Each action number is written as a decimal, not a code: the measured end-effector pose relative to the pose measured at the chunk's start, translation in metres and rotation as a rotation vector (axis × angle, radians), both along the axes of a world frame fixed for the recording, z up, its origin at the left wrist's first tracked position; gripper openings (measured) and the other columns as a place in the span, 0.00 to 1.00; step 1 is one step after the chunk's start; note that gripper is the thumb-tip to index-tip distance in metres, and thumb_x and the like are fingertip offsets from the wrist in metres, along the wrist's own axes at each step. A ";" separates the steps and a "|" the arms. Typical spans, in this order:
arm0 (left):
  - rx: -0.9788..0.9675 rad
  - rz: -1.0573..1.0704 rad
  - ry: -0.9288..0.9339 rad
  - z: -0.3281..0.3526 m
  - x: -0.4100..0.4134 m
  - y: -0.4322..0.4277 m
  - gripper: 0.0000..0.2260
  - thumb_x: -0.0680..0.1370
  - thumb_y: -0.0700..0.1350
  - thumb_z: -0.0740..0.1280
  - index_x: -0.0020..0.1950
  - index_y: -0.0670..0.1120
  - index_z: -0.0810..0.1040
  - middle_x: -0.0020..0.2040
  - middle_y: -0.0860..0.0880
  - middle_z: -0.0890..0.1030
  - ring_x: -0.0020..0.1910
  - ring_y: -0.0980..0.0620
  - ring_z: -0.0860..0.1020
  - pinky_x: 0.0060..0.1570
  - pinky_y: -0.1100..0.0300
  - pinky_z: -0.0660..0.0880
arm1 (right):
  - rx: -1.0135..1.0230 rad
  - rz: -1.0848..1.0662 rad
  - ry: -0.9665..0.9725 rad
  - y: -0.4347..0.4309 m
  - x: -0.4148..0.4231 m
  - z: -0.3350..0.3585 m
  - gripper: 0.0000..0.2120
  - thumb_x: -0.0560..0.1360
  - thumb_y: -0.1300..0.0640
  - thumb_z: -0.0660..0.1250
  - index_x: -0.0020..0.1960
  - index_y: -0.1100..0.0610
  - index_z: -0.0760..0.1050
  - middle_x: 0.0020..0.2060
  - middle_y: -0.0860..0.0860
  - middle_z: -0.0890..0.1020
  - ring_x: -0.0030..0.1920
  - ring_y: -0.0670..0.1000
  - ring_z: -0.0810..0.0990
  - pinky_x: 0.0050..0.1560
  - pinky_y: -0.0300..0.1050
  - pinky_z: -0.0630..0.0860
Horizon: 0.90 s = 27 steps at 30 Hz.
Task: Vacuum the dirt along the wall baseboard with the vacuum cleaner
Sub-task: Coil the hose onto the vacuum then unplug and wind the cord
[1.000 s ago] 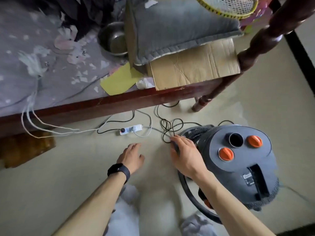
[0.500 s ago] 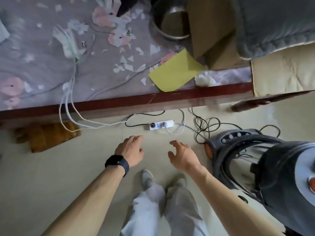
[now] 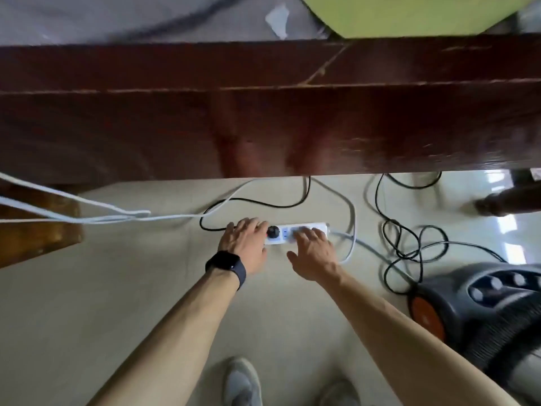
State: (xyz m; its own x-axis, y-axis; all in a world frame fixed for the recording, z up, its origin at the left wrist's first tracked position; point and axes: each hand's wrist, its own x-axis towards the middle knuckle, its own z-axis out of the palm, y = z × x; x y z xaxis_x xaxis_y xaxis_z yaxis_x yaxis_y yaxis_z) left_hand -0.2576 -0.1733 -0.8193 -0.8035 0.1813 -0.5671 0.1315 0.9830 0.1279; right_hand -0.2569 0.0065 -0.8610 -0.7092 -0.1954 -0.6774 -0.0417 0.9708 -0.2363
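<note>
Preparatory stage, head view. No vacuuming is judged to have begun: the vacuum cleaner stands on the floor to the right of the right hand's fingers and nearer the person, touched by neither hand. No wall baseboard or dirt appears in view. Both hands are at a white power strip lying on the floor, with a dark wooden bed rail just beyond the fingertips. The left hand — a wristwatch on its wrist — has its fingers spread and nearly straight, laid over the strip's left end. A black plug seated in the strip sits just beside the fingertip nearest the right hand; whether that finger touches it cannot be told. The right hand is likewise unclenched, its fingers splayed and slightly bent, the tips resting on the strip's right-hand sockets; it grips nothing. A tangled black cord lies to the right of those fingers, between them and the cleaner. White cables run off to the left of the left fingers. Remaining, by judgement — securing power at the strip, taking up the cleaner, and the whole pass along the baseboard.
</note>
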 end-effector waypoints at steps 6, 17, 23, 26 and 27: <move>-0.095 -0.044 0.057 -0.090 -0.017 0.020 0.17 0.84 0.46 0.56 0.73 0.46 0.67 0.67 0.46 0.74 0.67 0.45 0.72 0.67 0.50 0.64 | 0.045 0.070 0.135 -0.022 -0.011 -0.108 0.29 0.86 0.48 0.55 0.84 0.51 0.49 0.84 0.48 0.50 0.83 0.52 0.49 0.78 0.61 0.52; 0.018 0.056 0.210 -0.047 -0.032 0.030 0.15 0.82 0.55 0.56 0.53 0.49 0.79 0.51 0.46 0.84 0.51 0.41 0.82 0.43 0.55 0.71 | 0.090 0.205 0.160 -0.019 -0.012 -0.128 0.27 0.86 0.49 0.55 0.83 0.46 0.52 0.84 0.48 0.44 0.83 0.51 0.40 0.77 0.69 0.38; 0.416 0.479 0.029 0.046 -0.038 0.037 0.17 0.83 0.54 0.57 0.50 0.47 0.82 0.51 0.48 0.85 0.51 0.43 0.80 0.47 0.56 0.75 | -0.112 0.077 -0.027 -0.021 -0.012 -0.044 0.50 0.73 0.41 0.72 0.84 0.44 0.43 0.84 0.55 0.40 0.83 0.55 0.40 0.78 0.68 0.44; 0.711 0.790 -0.101 0.105 -0.025 0.050 0.16 0.83 0.52 0.59 0.48 0.47 0.84 0.39 0.48 0.84 0.35 0.56 0.79 0.36 0.62 0.74 | -0.616 -0.271 -0.109 -0.026 0.023 0.030 0.51 0.65 0.48 0.82 0.82 0.46 0.60 0.81 0.48 0.57 0.82 0.55 0.53 0.78 0.58 0.60; 0.810 0.913 -0.179 0.129 -0.019 0.055 0.16 0.84 0.52 0.58 0.49 0.47 0.84 0.35 0.46 0.82 0.26 0.59 0.74 0.27 0.65 0.70 | -0.701 -0.417 -0.145 -0.027 0.037 0.058 0.50 0.62 0.48 0.82 0.80 0.45 0.64 0.81 0.48 0.60 0.83 0.54 0.54 0.77 0.54 0.62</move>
